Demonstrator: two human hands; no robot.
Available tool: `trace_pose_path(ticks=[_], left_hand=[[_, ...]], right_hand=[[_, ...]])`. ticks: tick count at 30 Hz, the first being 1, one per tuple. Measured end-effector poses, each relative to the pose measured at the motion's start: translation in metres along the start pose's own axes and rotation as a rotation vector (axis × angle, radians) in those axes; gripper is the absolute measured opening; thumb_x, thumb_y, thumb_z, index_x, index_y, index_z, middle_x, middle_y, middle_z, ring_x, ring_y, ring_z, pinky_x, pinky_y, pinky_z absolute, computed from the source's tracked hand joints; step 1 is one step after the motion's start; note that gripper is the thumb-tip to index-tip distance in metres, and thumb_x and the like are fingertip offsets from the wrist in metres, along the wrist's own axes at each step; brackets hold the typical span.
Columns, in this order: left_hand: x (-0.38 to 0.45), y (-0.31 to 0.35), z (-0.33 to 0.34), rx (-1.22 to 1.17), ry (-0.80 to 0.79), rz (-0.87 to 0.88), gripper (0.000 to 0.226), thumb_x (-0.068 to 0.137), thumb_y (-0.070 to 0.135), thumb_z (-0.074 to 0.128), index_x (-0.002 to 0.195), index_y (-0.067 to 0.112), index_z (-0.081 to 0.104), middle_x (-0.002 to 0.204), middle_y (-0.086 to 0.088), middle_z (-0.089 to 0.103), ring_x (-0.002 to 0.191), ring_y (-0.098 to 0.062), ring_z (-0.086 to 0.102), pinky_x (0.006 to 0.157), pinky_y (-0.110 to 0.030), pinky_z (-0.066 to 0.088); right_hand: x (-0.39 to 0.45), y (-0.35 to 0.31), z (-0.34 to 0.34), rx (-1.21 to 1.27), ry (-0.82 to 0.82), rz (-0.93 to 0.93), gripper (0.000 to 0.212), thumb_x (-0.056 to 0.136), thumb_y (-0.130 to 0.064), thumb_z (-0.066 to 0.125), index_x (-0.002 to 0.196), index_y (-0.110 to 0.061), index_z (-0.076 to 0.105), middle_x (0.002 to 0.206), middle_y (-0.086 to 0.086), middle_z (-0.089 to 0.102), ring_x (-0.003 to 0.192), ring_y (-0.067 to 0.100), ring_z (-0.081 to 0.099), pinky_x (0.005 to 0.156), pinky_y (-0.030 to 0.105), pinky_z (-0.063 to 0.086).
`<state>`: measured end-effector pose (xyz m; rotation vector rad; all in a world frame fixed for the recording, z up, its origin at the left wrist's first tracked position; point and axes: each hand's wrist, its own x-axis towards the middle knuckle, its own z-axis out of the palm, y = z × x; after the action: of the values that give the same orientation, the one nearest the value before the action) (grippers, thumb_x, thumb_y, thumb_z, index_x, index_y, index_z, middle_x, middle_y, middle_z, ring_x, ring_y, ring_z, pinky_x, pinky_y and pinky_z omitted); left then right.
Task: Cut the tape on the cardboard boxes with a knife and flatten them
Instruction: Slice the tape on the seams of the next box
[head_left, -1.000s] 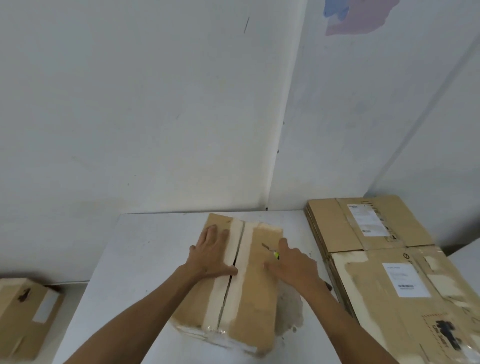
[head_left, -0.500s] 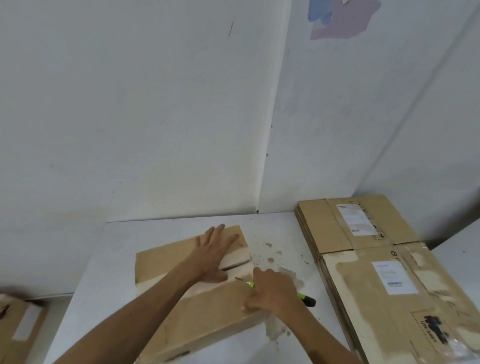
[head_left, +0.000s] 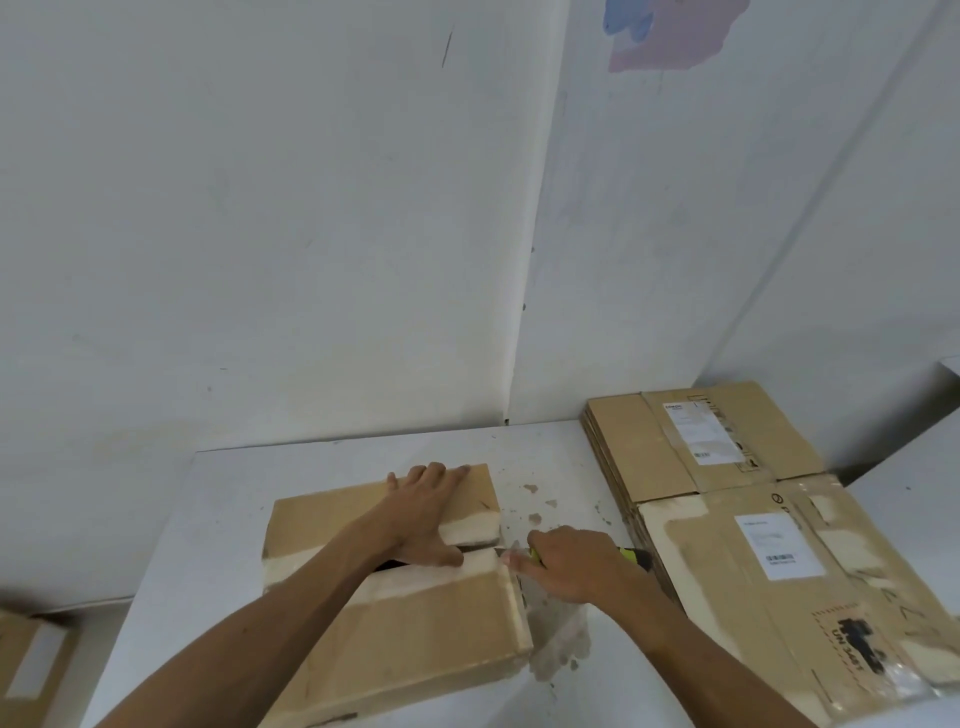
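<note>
The box (head_left: 395, 613) lies on the white table (head_left: 218, 519), toward its near middle, with its top seam running left to right and a dark gap showing where the two flaps part. The left hand (head_left: 423, 512) lies flat on the far flap, fingers straight and spread, thumb down at the seam. The right hand (head_left: 566, 564) is curled round the knife (head_left: 636, 555), whose yellow-green and black handle sticks out behind the fist; the blade tip sits at the seam's right end, just at the box's right edge. Bare tabletop runs along the box's far side and left side, and a narrower strip, spotted with worn patches, lies between the box and the flat stack (head_left: 737, 519) on the right. That stack holds flattened cardboard in two piles, one behind the other, each with a white label on top; how many sheets cannot be told. The table stands against a white wall (head_left: 260, 234) at a corner. One more box (head_left: 31, 670) sits low at the left edge, off the table. Boxes still standing: two.
</note>
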<state>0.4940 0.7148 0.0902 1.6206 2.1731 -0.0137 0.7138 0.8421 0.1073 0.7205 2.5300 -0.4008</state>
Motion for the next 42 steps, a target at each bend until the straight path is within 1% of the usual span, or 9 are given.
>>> trace_pose_path(ticks=[2,6,10,14,18,25,32,36,42], left_hand=[[-0.002,0.002,0.0,-0.011,-0.002,0.011,0.119,0.07,0.066,0.072,0.161,0.029,0.005,0.154,0.0,0.025,0.144,-0.029,0.027,0.12,-0.066,0.017],[-0.005,0.004,0.002,-0.03,-0.009,0.025,0.116,0.07,0.065,0.072,0.16,0.028,0.009,0.155,0.0,0.025,0.145,-0.028,0.026,0.121,-0.066,0.015],[-0.006,0.004,0.002,-0.047,-0.009,0.038,0.111,0.066,0.066,0.072,0.155,0.03,0.016,0.149,0.003,0.028,0.141,-0.026,0.029,0.12,-0.066,0.016],[-0.008,0.002,-0.002,-0.074,-0.022,0.046,0.101,0.063,0.063,0.074,0.148,0.037,0.025,0.14,0.006,0.03,0.134,-0.024,0.032,0.119,-0.064,0.021],[-0.009,0.001,-0.01,-0.116,-0.051,0.057,0.088,0.064,0.057,0.079,0.139,0.045,0.035,0.135,0.007,0.034,0.13,-0.023,0.034,0.117,-0.06,0.023],[-0.015,0.006,-0.006,-0.096,-0.049,0.079,0.08,0.063,0.055,0.081,0.131,0.051,0.039,0.128,0.007,0.033,0.123,-0.021,0.034,0.116,-0.059,0.025],[-0.028,0.002,-0.008,-0.194,-0.066,0.088,0.074,0.063,0.057,0.078,0.129,0.055,0.044,0.138,0.004,0.037,0.128,-0.02,0.035,0.115,-0.053,0.023],[-0.021,-0.008,-0.008,-0.306,0.024,0.054,0.066,0.068,0.076,0.06,0.13,0.058,0.048,0.136,0.007,0.047,0.121,-0.018,0.049,0.11,-0.045,0.04],[-0.018,-0.012,-0.038,-0.295,0.255,-0.113,0.066,0.075,0.078,0.042,0.12,0.039,0.07,0.112,0.008,0.072,0.099,-0.013,0.065,0.091,-0.035,0.053]], right_hand=[[0.003,-0.002,0.008,-0.052,0.065,-0.023,0.065,0.103,-0.071,0.02,0.113,-0.016,0.054,0.101,0.005,0.064,0.094,0.024,0.064,0.081,0.039,0.05],[0.009,-0.003,0.022,-0.093,0.161,-0.042,0.063,0.104,-0.068,0.021,0.117,-0.016,0.055,0.094,0.0,0.061,0.081,0.02,0.06,0.07,0.034,0.048],[0.012,-0.002,0.022,-0.128,0.212,-0.044,0.06,0.103,-0.069,0.022,0.113,-0.018,0.053,0.091,-0.001,0.058,0.076,0.02,0.055,0.068,0.033,0.043],[0.017,0.001,0.015,-0.101,0.195,-0.04,0.052,0.101,-0.073,0.024,0.096,-0.025,0.043,0.089,-0.002,0.055,0.079,0.021,0.057,0.072,0.036,0.046],[0.02,0.006,0.016,0.117,0.101,-0.036,0.048,0.098,-0.076,0.032,0.077,-0.033,0.035,0.078,-0.008,0.048,0.072,0.014,0.049,0.066,0.034,0.04],[0.019,0.002,0.015,-0.045,0.173,-0.1,0.056,0.098,-0.076,0.03,0.092,-0.024,0.05,0.084,-0.006,0.055,0.078,0.018,0.056,0.064,0.032,0.038],[0.018,0.051,0.006,0.205,0.097,0.105,0.052,0.103,-0.069,0.029,0.082,-0.024,0.044,0.078,-0.003,0.054,0.072,0.015,0.055,0.065,0.03,0.038],[0.015,0.052,-0.001,0.326,0.094,0.145,0.057,0.1,-0.072,0.03,0.078,-0.021,0.04,0.073,-0.001,0.046,0.065,0.014,0.048,0.061,0.03,0.032],[0.012,0.0,0.0,0.399,0.155,0.178,0.068,0.091,-0.085,0.021,0.092,-0.022,0.047,0.086,-0.002,0.059,0.079,0.017,0.061,0.069,0.034,0.047]])
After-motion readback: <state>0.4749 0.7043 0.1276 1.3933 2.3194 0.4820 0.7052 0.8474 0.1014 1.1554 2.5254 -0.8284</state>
